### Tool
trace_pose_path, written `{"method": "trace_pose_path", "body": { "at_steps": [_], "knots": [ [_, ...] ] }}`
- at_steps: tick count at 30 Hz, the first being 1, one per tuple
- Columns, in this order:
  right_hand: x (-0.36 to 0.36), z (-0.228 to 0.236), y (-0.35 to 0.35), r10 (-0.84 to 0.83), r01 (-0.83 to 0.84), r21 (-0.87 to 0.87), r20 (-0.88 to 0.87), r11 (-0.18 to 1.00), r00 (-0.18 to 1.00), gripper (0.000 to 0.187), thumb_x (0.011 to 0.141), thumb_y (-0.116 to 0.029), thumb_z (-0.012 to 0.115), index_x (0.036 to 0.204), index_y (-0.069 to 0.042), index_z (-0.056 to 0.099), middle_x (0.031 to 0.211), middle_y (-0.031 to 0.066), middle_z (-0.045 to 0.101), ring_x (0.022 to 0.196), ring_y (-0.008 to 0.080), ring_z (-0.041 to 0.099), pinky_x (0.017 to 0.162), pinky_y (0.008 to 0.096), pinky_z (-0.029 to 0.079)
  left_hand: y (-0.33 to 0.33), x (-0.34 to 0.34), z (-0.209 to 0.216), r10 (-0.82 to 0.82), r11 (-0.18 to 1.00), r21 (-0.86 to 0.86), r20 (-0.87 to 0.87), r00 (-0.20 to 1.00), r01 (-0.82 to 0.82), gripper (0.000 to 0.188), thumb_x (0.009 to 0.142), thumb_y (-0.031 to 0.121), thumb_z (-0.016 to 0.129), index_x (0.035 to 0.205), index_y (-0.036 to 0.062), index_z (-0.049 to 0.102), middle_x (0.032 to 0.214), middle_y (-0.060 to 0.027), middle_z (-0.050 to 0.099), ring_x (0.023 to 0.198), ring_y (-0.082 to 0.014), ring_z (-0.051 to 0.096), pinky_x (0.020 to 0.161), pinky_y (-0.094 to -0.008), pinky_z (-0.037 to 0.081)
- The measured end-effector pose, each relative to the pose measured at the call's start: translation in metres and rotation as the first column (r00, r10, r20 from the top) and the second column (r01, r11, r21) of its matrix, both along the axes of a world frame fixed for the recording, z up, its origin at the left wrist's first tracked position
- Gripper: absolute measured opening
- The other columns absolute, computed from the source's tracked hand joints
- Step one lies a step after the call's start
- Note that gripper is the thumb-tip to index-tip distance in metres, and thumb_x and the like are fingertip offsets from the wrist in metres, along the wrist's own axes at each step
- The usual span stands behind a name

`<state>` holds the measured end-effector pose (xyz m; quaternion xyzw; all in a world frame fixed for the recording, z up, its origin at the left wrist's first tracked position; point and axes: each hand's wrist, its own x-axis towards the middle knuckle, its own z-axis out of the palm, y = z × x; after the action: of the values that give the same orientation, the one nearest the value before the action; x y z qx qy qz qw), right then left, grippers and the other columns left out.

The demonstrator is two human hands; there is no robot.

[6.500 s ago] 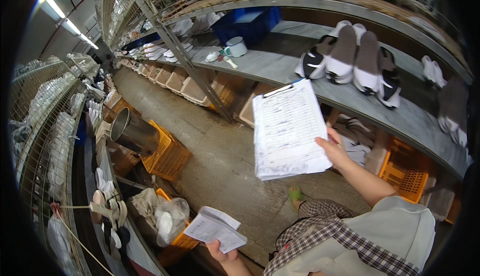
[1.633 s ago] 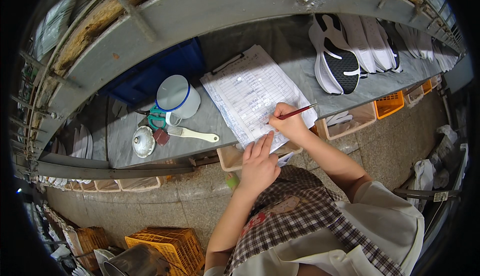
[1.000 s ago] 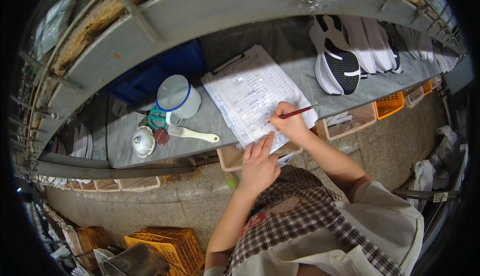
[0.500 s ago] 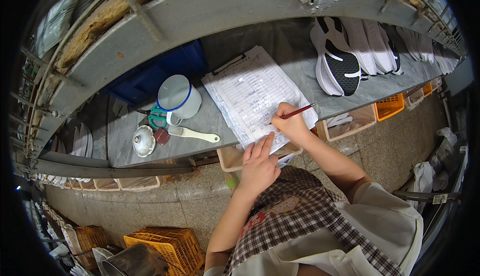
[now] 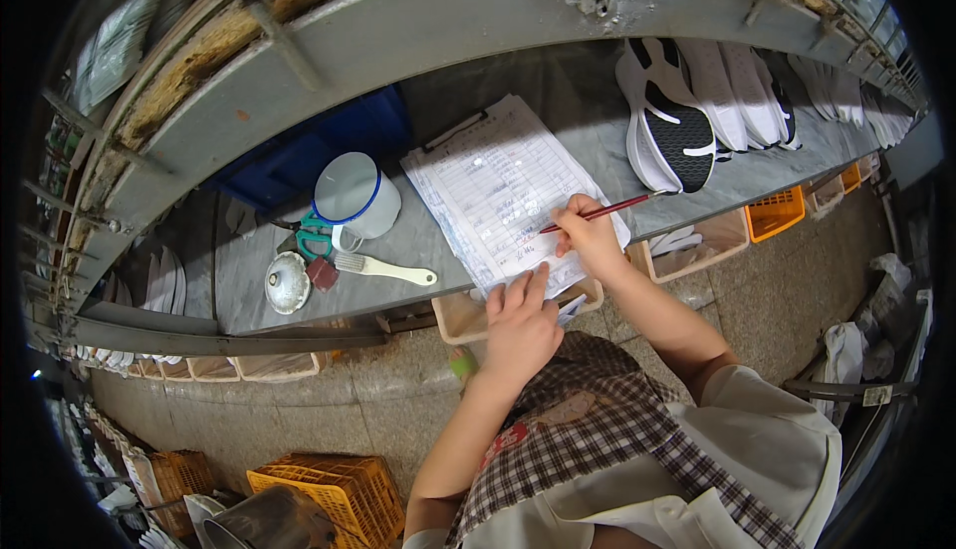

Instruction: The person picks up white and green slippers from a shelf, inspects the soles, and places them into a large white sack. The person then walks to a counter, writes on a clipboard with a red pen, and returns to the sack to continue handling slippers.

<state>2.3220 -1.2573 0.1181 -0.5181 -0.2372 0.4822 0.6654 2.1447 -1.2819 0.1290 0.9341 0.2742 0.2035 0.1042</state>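
A clipboard with a stack of printed forms (image 5: 498,191) lies aslant on the grey worktop, its near end reaching over the front edge. In my right hand (image 5: 590,240) is a thin dark red pen (image 5: 607,210), pinched between thumb and fingers, with its tip at the lower right part of the top sheet. My left hand (image 5: 523,325) rests with fingers stretched out on the sheet's near edge. Left of the papers stand a white enamel mug (image 5: 358,196) with a blue rim and a white-handled brush (image 5: 388,269).
Teal-handled scissors (image 5: 315,240), a white lid (image 5: 288,282) and a small brown block (image 5: 322,273) lie by the mug. Behind is a blue crate (image 5: 309,146). White and black shoe soles (image 5: 672,136) stand at the right. A metal beam (image 5: 448,16) crosses above; bins sit below.
My right hand has moved slightly up the sheet, and the pen has tilted flatter with its tip higher. The left hand stays on the paper's near edge.
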Motion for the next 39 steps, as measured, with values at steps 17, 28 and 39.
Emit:
{"method": "trace_pose_path", "body": {
  "at_steps": [17,28,39],
  "knots": [
    [0.004,-0.015,-0.001,0.101,-0.102,-0.034,0.608,0.994,0.787,0.021,0.072,-0.006,0.064,0.064,-0.004,0.045,0.056,0.001,0.048,0.052,0.0073,0.044,0.044,0.0261,0.036,0.0,0.014,0.0,0.033,0.997,0.07,-0.107,0.994,-0.026,0.01,0.063,0.02,0.065,0.063,0.0103,0.065,0.133,-0.0079,0.049,0.108,-0.0237,0.043,0.087,-0.0517,0.031],
    [0.005,-0.018,-0.001,0.063,-0.084,0.004,0.635,0.996,0.77,0.021,0.073,-0.003,0.063,0.065,-0.004,0.044,0.057,-0.0005,0.048,0.051,0.0054,0.044,0.044,0.024,0.035,0.001,0.015,0.0,0.039,0.996,0.08,-0.087,0.995,-0.032,0.01,0.063,0.019,0.065,0.061,0.0097,0.063,0.132,-0.008,0.05,0.109,-0.0259,0.045,0.085,-0.0516,0.032],
    [0.005,-0.027,-0.001,0.031,-0.05,0.013,0.625,0.999,0.78,0.02,0.077,-0.001,0.061,0.065,-0.004,0.044,0.058,0.0015,0.049,0.049,0.0075,0.047,0.042,0.0255,0.037,0.0,0.014,-0.002,0.03,0.996,0.084,-0.058,0.998,-0.025,0.01,0.062,0.019,0.065,0.062,0.0085,0.065,0.134,-0.0084,0.048,0.108,-0.0245,0.044,0.084,-0.0485,0.032]
  ]
}}
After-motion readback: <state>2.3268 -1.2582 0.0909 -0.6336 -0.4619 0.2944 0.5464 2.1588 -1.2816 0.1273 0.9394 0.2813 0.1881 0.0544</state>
